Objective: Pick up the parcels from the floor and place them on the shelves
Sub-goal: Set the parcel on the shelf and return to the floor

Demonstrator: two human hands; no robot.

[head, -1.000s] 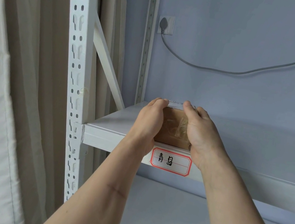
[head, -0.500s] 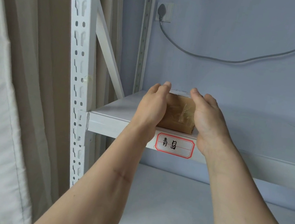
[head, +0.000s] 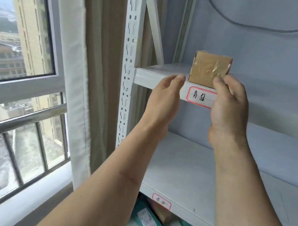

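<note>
Brown cardboard box (head: 209, 69) sat on the upper shelf (head: 161, 80); both the left hand (head: 164, 97) and right hand (head: 228, 106) hung loose, holding nothing.

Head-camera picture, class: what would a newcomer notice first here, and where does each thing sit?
A small brown cardboard parcel wrapped in clear tape stands at the front edge of the upper white metal shelf, above a red-bordered handwritten label. The left hand and right hand hover open just below it. Teal plastic mailer bags lie under the lowest shelf.
</note>
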